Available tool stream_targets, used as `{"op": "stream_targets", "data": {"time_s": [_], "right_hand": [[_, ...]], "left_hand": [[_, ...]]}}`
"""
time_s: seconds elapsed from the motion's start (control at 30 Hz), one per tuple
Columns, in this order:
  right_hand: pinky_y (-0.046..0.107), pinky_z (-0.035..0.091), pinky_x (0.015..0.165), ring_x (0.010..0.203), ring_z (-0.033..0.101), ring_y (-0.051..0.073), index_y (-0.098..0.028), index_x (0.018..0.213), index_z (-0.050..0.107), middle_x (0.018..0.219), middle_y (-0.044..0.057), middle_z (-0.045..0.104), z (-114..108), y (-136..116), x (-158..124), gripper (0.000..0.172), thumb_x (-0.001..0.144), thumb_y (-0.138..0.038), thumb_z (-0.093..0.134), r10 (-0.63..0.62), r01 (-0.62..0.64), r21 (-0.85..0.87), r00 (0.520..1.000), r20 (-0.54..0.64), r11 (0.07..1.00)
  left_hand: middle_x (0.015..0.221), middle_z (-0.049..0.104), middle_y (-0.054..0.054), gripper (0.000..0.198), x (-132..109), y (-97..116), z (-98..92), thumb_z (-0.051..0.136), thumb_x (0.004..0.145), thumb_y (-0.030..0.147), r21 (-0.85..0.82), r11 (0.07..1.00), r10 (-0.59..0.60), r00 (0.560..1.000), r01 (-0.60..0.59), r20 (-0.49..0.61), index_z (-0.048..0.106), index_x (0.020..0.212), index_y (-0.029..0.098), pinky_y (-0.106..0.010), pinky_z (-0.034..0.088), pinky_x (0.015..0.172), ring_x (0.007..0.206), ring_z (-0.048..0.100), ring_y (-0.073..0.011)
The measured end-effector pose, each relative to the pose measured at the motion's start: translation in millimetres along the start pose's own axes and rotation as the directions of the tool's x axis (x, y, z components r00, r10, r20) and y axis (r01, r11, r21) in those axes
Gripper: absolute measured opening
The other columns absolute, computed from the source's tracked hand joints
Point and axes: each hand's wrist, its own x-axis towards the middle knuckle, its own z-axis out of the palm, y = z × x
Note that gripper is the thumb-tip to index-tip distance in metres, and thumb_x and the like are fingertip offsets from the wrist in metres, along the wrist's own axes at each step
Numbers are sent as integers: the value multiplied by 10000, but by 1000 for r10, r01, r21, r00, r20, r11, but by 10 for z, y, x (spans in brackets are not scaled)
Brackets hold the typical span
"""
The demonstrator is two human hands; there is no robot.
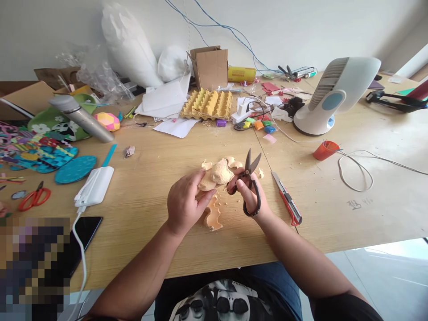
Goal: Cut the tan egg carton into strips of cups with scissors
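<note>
My left hand grips a pale peach, rough-surfaced piece of egg carton with rounded cup shapes. My right hand holds black-handled scissors, its fingers through the loops. The scissor blades are spread apart and point away from me, just right of the carton piece and not cutting it. Below the hands lies a wavy cut strip of the same peach carton. Small scraps and crumbs are scattered around it. A red utility knife with its blade out rests right of my right hand.
A yellow egg tray and a cardboard box stand at the back. To the right are a white fan and an orange cup. On the left lie a power bank, red-handled scissors and a metal bottle.
</note>
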Motion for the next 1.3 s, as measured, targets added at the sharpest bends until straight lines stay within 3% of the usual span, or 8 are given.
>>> {"op": "stream_targets", "data": {"time_s": [0.33,0.73,0.93,1.07,1.13,1.2,1.23,1.3], "right_hand": [[312,443,646,686,545,157,-251,1024,555,784,-34,559,-47,-125,95,526,815,-638,843,4,-7,-55,998,-58,998],[304,434,643,700,487,156,-248,940,553,818,-18,515,-74,-169,86,442,862,-612,793,-49,47,-154,999,-10,987],[313,445,674,727,520,166,-262,1137,561,879,-6,583,-123,-40,46,451,875,-535,807,27,-28,33,999,41,999],[310,454,687,733,521,164,-274,1146,561,873,-14,584,-118,9,39,441,859,-467,836,65,-80,189,994,83,979],[305,456,681,732,513,162,-278,1138,563,865,-18,572,-98,-13,45,437,845,-435,846,71,-84,253,996,63,964],[301,456,674,726,504,162,-284,1121,559,851,-24,557,-78,-53,55,444,819,-412,859,72,-76,306,997,23,949],[302,455,672,722,501,163,-287,1111,556,842,-27,551,-71,-72,61,451,806,-408,866,69,-67,326,998,5,943],[304,450,670,712,492,165,-293,1093,548,822,-33,542,-65,-95,71,459,790,-408,873,54,-43,343,998,-23,938]], "left_hand": [[1359,734,-164,641,-4,-30,41,715,987,328,-42,996,80,988,-75,131,444,1559,225,-476,567,992,1238,705,-341],[1477,682,-148,667,0,-113,89,700,998,279,-63,988,146,984,-140,102,424,1605,252,-518,454,1163,1400,605,-345],[1476,692,-125,620,3,-119,88,699,987,218,-48,976,218,973,-214,73,479,1564,271,-549,389,1219,1444,567,-344],[1484,667,-152,616,-8,-97,96,731,960,231,-9,983,182,983,-182,22,499,1530,244,-569,404,1211,1470,521,-362],[1435,669,-175,601,-16,-76,85,789,914,282,2,992,125,989,-125,-83,550,1462,221,-573,434,1176,1428,539,-380],[1244,721,-153,455,-25,-46,60,819,879,304,-48,996,60,983,-70,-173,643,1288,212,-531,497,1084,1256,632,-354],[1109,736,-119,320,-31,-28,46,807,885,300,-110,993,19,986,-38,-163,677,1166,216,-487,528,1010,1126,671,-318],[901,721,-57,85,-43,13,30,731,947,292,-304,948,-92,996,93,19,691,976,223,-389,545,843,899,680,-242]]}}
